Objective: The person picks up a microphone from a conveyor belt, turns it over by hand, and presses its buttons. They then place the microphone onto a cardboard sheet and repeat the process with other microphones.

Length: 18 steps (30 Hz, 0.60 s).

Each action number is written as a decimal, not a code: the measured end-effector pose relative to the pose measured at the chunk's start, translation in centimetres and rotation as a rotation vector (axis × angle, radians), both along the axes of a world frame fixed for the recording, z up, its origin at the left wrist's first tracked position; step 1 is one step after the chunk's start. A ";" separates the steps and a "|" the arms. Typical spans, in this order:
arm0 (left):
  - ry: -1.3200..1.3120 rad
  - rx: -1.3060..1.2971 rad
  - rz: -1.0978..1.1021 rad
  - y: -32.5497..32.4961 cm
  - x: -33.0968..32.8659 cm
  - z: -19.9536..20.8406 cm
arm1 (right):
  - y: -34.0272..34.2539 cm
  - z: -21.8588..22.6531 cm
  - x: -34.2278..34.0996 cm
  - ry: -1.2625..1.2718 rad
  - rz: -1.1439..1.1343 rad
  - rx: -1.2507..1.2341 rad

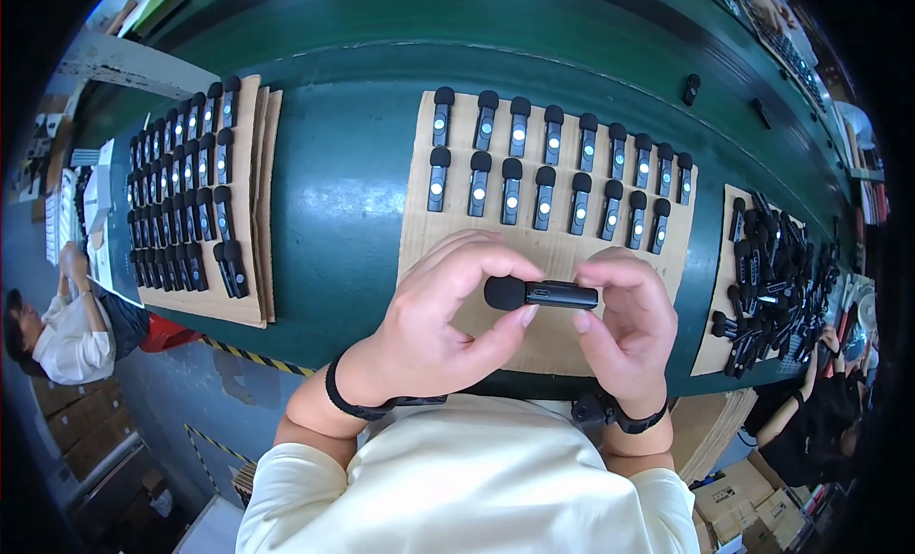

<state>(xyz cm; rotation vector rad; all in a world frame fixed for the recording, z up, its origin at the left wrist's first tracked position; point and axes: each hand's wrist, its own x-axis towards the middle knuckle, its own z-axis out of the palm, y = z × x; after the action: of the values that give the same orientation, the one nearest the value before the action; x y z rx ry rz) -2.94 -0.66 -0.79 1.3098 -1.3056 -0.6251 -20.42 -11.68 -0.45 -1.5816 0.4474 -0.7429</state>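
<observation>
In front of my chest, both hands hold a small black clip-on microphone (562, 295) lying sideways. Its round foam windscreen points left, and a small port shows on the side of its body. My left hand (429, 316) pinches it near the foam with thumb and fingers. The right end of the body sits between the thumb and fingers of my right hand (631, 316). Beneath and beyond my hands is a cardboard sheet (416, 211), where two rows of similar microphones (545, 196) lie with foam ends away from me, each with a light-coloured round spot.
On the green table (334, 192), stacked cardboard (265, 201) at left carries several microphone rows. A jumbled microphone pile (767, 268) covers cardboard at right. Two loose black pieces lie farther back, one a microphone (691, 89). Other people sit at far left (71, 335) and far right (815, 420).
</observation>
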 end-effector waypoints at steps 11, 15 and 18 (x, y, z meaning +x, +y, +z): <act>-0.110 -0.095 0.002 -0.4 0.1 0.0 | -0.9 0.1 -0.1 0.113 0.187 0.200; -0.129 -0.095 -0.001 -0.4 0.2 -0.1 | -1.0 0.4 -0.1 0.158 0.239 0.199; -0.112 -0.089 0.007 -0.4 0.0 -0.2 | -1.1 0.6 -0.1 0.174 0.236 0.194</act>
<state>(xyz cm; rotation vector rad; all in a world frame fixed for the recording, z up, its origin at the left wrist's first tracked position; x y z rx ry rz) -2.91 -1.02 -0.98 1.2908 -1.4038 -0.4890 -20.57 -12.78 0.16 -1.4895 0.4368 -0.3720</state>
